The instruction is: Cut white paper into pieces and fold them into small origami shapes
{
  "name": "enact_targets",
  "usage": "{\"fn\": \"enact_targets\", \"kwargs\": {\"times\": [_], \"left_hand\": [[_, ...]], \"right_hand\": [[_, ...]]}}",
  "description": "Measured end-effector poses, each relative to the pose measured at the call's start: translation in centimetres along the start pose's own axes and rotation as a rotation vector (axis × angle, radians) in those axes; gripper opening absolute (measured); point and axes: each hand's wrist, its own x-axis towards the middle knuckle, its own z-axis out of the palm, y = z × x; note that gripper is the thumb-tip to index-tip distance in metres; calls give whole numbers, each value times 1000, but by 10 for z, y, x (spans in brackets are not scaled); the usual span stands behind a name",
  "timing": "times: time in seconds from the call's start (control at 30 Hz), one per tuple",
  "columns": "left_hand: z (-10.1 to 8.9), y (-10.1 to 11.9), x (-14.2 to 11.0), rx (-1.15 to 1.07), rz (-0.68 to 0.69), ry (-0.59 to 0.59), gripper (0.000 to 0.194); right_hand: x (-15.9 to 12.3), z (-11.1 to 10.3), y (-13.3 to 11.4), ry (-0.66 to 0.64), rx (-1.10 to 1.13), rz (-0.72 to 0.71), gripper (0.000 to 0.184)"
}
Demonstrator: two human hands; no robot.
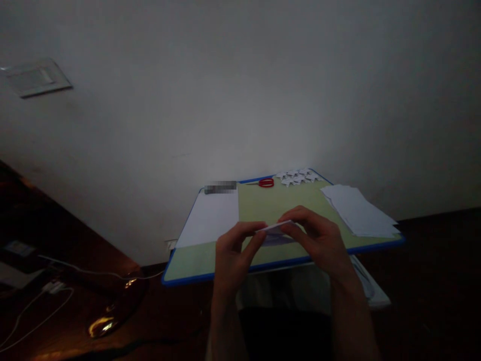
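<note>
Between my hands is a small folded piece of white paper (276, 228), held above the near part of the table. My left hand (238, 245) pinches its left end between thumb and fingers. Its right end is gripped by the thumb and fingers of my right hand (313, 235). Red-handled scissors (266, 183) lie at the back of the table, their blades pointing left. To the right of them sit several small folded white paper pieces (298, 177) in rows. A stack of white paper (356, 210) spreads over the right edge.
The pale green table (195, 263) has a blue rim and stands against a grey wall (240, 100). A white sheet (214, 215) covers its left part, with a blurred-out item behind. White cables (93, 273) run across the lower left.
</note>
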Motion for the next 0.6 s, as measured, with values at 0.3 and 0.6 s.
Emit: {"fn": "enact_targets", "kwargs": {"times": [0.3, 0.6], "left_hand": [[-5, -2, 3, 79, 7, -49, 7], [-3, 5, 2, 129, 8, -117, 11]], "right_hand": [[4, -1, 1, -29, -99, 35, 11], [-3, -3, -4, -101, -70, 69, 10]]}}
